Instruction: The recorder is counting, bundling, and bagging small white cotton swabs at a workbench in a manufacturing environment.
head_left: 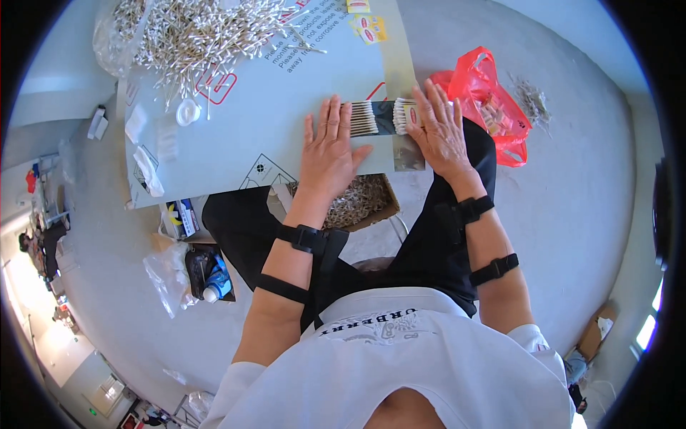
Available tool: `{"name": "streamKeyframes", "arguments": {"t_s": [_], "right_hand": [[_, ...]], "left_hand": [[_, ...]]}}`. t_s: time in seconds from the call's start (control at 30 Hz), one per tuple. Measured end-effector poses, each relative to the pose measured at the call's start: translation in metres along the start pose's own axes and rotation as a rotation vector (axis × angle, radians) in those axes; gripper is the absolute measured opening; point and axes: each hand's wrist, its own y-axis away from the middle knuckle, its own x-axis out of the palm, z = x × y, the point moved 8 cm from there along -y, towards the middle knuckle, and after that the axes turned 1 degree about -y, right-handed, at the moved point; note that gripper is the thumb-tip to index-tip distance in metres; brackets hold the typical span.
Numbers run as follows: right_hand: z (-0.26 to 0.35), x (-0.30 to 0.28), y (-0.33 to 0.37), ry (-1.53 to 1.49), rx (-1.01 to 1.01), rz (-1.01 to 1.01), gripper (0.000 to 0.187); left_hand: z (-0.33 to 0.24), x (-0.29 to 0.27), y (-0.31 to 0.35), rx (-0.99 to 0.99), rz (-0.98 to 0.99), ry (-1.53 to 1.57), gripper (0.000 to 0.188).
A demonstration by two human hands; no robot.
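My left hand (329,156) lies flat on the table, palm down. Its fingers partly cover a row of cotton swabs (364,118) laid side by side. A little to the right, my right hand (441,137) rests palm down near the table's right edge with the fingers stretched out. It partly covers a small bundle of cotton swabs (399,116) with a yellow and red label (411,114). Between the two groups of swabs shows a dark strip (384,118) on the table. What lies under my palms is hidden.
A big heap of loose cotton swabs (207,36) covers the table's far left, with a small white round container (188,112) beside it. Yellow labels (370,30) lie at the far edge. A red plastic bag (477,79) stands at right; an open cardboard box (389,209) sits below the table's front edge.
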Motion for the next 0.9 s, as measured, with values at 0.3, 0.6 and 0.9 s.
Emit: {"name": "streamKeyframes", "arguments": {"t_s": [0.3, 0.6, 0.9], "right_hand": [[-0.011, 0.023, 0.007, -0.115, 0.031, 0.138, 0.065], [-0.01, 0.02, 0.006, -0.129, 0.016, 0.117, 0.064], [-0.017, 0.018, 0.007, -0.387, 0.044, 0.072, 0.056]], "left_hand": [[-0.027, 0.012, -0.014, 0.003, 0.005, 0.022, 0.081], [-0.057, 0.019, -0.023, 0.042, 0.015, 0.061, 0.081], [-0.056, 0.016, -0.032, 0.084, -0.087, 0.102, 0.068]]}}
